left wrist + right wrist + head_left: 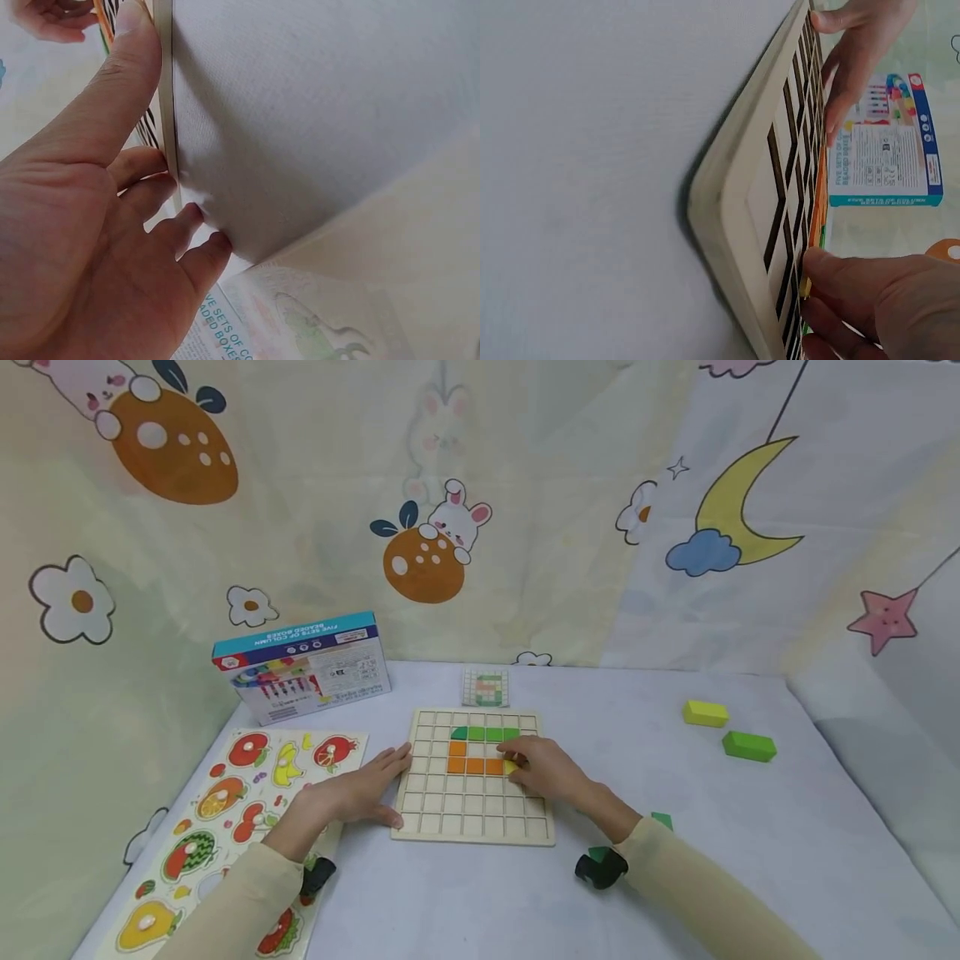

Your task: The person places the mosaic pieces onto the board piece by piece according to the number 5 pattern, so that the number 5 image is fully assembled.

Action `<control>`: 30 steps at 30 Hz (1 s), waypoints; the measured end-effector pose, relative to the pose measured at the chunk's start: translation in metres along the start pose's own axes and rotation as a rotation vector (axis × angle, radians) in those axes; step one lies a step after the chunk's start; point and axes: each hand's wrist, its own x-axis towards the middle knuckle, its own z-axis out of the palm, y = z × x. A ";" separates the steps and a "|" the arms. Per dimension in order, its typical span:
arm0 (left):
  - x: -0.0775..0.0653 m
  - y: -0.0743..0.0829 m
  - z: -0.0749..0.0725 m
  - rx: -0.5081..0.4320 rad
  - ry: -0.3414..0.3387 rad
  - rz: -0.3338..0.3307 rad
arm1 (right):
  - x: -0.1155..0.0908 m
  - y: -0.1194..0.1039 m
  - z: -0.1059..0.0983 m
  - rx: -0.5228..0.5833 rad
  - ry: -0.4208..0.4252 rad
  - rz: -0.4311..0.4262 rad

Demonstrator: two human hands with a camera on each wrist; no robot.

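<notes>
A light wooden grid board (pixel 472 827) lies flat on the white table. In its upper middle, a row of green pieces (pixel 495 734) runs above an L of orange pieces (pixel 476 766). My right hand (pixel 551 770) is over the board's right part, and its thumb and fingertip pinch a small yellow piece (pixel 805 288) down at the grid, beside the orange row. My left hand (pixel 352 792) rests along the board's left edge with its fingers extended; in the left wrist view its thumb and fingertips touch the board's side. A small pattern card (pixel 486 687) lies just behind the board.
A fruit picture sheet (pixel 197 793) lies under the left forearm. A printed box (pixel 307 672) stands at the back left. Yellow (pixel 705 713) and green (pixel 750 746) blocks lie at the right; green pieces (pixel 663 820) lie by the right forearm. A patterned curtain (pixel 555 527) hangs behind.
</notes>
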 end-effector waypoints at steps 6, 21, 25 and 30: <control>0.000 0.001 0.000 -0.008 -0.011 -0.001 | -0.026 0.022 -0.021 0.048 0.030 0.011; -0.002 -0.002 -0.003 -0.018 -0.004 0.010 | -0.096 0.074 -0.033 0.012 0.010 -0.075; -0.002 -0.003 -0.002 -0.016 -0.004 0.015 | -0.097 0.074 -0.031 0.013 0.036 -0.083; 0.000 -0.002 0.000 -0.013 -0.008 0.003 | -0.090 0.066 -0.030 0.016 0.072 -0.050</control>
